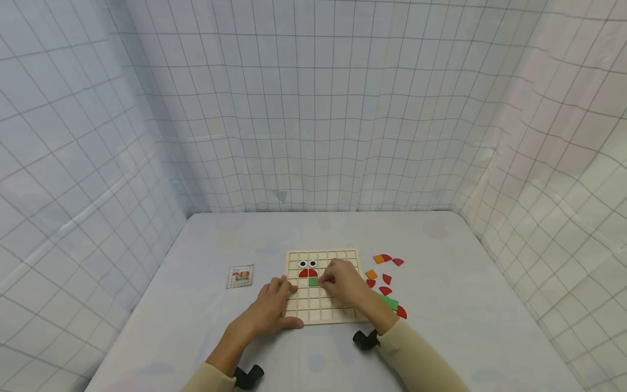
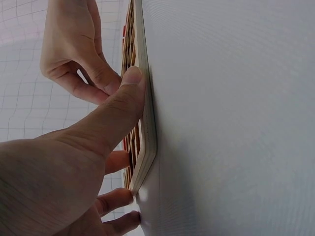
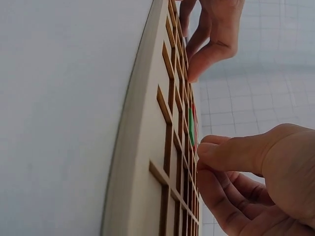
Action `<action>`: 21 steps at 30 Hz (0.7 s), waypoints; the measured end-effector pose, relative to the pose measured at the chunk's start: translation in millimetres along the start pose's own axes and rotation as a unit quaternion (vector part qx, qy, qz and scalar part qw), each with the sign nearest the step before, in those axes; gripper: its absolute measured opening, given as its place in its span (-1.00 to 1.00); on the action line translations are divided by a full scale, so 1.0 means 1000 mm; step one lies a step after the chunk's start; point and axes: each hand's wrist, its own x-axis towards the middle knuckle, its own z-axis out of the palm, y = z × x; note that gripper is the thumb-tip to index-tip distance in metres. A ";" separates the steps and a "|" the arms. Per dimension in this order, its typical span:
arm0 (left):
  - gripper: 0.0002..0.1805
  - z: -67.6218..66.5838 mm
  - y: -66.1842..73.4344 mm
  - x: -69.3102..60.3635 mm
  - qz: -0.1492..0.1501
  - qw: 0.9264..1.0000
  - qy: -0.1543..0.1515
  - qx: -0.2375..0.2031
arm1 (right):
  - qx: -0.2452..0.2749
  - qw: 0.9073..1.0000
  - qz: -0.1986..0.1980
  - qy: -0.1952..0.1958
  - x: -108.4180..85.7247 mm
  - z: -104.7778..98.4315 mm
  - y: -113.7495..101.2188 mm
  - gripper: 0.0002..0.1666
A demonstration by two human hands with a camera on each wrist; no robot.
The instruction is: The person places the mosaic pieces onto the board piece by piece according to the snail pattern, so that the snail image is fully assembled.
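Note:
A square wooden grid board [image 1: 315,314] lies on the table. Across its near left corner rests my left hand [image 1: 268,307], thumb on the front rim and fingers spread along the left side. My right hand [image 1: 344,283] is over the board's middle, thumb and forefinger pinched together at the right edge of a green tile [image 1: 313,282]. Its fingertips partly hide the contact. Above the green tile sit two red quarter-round tiles [image 1: 308,273], and over those, two eye tiles [image 1: 308,264]. In the right wrist view the green tile [image 3: 191,127] shows just beyond the pinching fingertips.
Right of the board lie loose pieces: several red quarter-rounds [image 1: 387,279], orange squares [image 1: 371,274] and green pieces [image 1: 391,302], partly behind the right forearm. A small picture card [image 1: 240,276] lies to the left. Gridded white curtains [image 1: 313,109] enclose the table's back and sides.

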 end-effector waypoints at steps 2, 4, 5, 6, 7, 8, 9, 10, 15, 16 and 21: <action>0.00 -0.003 0.003 0.000 -0.004 1.000 -0.005 -0.006 | 0.002 1.000 0.002 0.009 -0.002 -0.004 0.004 -0.90; 0.00 -0.002 0.003 0.000 -0.008 1.000 0.000 -0.010 | 0.003 1.000 0.002 0.018 -0.005 -0.009 0.009 -0.88; 0.00 -0.004 0.006 0.000 -0.014 1.000 -0.004 -0.018 | 0.002 1.000 0.005 0.021 -0.007 -0.011 0.012 -0.87; 0.00 -0.002 0.003 0.000 -0.015 1.000 0.000 -0.017 | 0.001 1.000 0.008 0.023 -0.009 -0.014 0.014 -0.87; 0.00 -0.003 0.005 0.000 -0.018 1.000 -0.001 -0.017 | 0.002 1.000 0.010 0.026 -0.010 -0.017 0.018 -0.86; -0.01 -0.004 0.008 -0.001 -0.023 1.000 -0.003 -0.020 | 0.004 1.000 0.012 0.029 -0.012 -0.020 0.020 -0.86; -0.02 -0.005 0.009 -0.001 -0.027 0.999 -0.004 -0.019 | 0.002 0.999 0.015 0.032 -0.014 -0.022 0.023 -0.86; -0.02 -0.007 0.012 -0.001 -0.028 0.999 -0.007 -0.024 | 0.001 0.999 0.020 0.035 -0.016 -0.025 0.026 -0.87; 0.02 0.002 -0.002 0.004 -0.029 0.999 -0.006 -0.024 | 0.000 0.998 0.044 0.049 -0.026 -0.037 0.040 -0.89; 0.04 0.005 -0.007 0.005 -0.023 1.000 -0.002 -0.019 | 0.001 0.998 0.045 0.052 -0.028 -0.040 0.044 -0.89; 0.08 0.006 -0.010 0.005 -0.009 1.000 -0.003 -0.006 | -0.009 0.997 0.050 0.058 -0.040 -0.050 0.063 -0.88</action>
